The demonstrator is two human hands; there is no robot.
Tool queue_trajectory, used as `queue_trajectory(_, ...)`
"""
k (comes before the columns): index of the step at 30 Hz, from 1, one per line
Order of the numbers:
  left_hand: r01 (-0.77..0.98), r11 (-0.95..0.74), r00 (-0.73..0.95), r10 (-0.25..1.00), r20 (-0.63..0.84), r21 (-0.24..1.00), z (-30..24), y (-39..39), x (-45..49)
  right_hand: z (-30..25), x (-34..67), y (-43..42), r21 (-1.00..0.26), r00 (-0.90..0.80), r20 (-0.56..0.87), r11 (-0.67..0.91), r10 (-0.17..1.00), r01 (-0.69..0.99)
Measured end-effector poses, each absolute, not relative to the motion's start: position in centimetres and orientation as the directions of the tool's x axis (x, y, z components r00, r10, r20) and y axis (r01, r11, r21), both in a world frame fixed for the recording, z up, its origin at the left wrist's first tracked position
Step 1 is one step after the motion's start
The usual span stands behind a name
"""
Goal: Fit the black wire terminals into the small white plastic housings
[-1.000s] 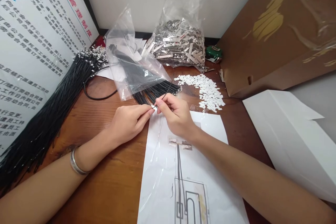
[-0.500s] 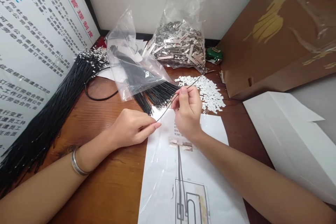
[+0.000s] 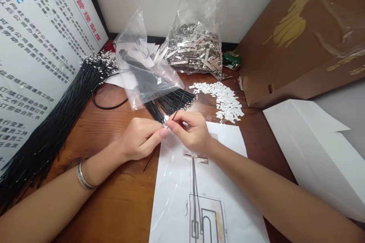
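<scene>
My left hand (image 3: 144, 136) and my right hand (image 3: 189, 129) meet fingertip to fingertip above the top edge of a printed drawing sheet (image 3: 171, 197). Both are closed in a pinch on one thin black wire (image 3: 178, 107). Part of it rises past my right fingers, and a thin dark end hangs below my left hand. The stretch between the fingertips is mostly hidden. Just behind my hands lies a bundle of black wires (image 3: 171, 102) with metal tips, partly inside a clear plastic bag (image 3: 134, 95). Small white plastic pieces (image 3: 228, 100) are spread to the right.
A bag of flat metal parts (image 3: 196, 49) stands at the back, beside a green tape measure (image 3: 232, 60). On the left lies a long bundle of black wires (image 3: 59, 102) with white ends. A brown box (image 3: 285, 45) and folded white card (image 3: 310, 148) flank the right.
My right hand has moved left and down along the wire to meet my left hand. A wire end now shows below my left hand.
</scene>
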State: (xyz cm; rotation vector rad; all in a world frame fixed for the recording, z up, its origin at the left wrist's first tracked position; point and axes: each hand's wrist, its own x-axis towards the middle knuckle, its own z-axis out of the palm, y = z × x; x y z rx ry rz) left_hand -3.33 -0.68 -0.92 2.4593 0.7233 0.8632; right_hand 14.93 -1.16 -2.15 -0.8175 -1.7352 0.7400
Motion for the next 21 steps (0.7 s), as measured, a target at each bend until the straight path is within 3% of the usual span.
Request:
queue_trajectory(9, 0.312, -0.816, 0.735, 0.532, 0.42, 0.487, -0.74, -0.9, -2.98, -2.4, 14.95, -1.28, -0.871, -0.239, 0.449, 0.482, 0.861, 0.101)
queue_trajectory(13, 0.322, -0.824, 0.751, 0.522, 0.404, 0.467, -0.72, -0.87, -3.01, -2.25, 14.92, -1.19, -0.843, -0.194, 0.494, 0.522, 0.848, 0.133)
queue_trajectory(18, 0.337, -0.826, 0.711, 0.537, 0.453, 0.452, -0.87, -0.8, -2.97, -2.24, 15.01, -1.22, -0.77, -0.352, 0.558, 0.627, 0.752, 0.12)
queue_trajectory(21, 0.337, -0.84, 0.751, 0.512, 0.417, 0.425, -0.83, -0.83, -3.01, -2.36, 15.08, -1.13, -0.812, -0.277, 0.517, 0.566, 0.81, 0.14)
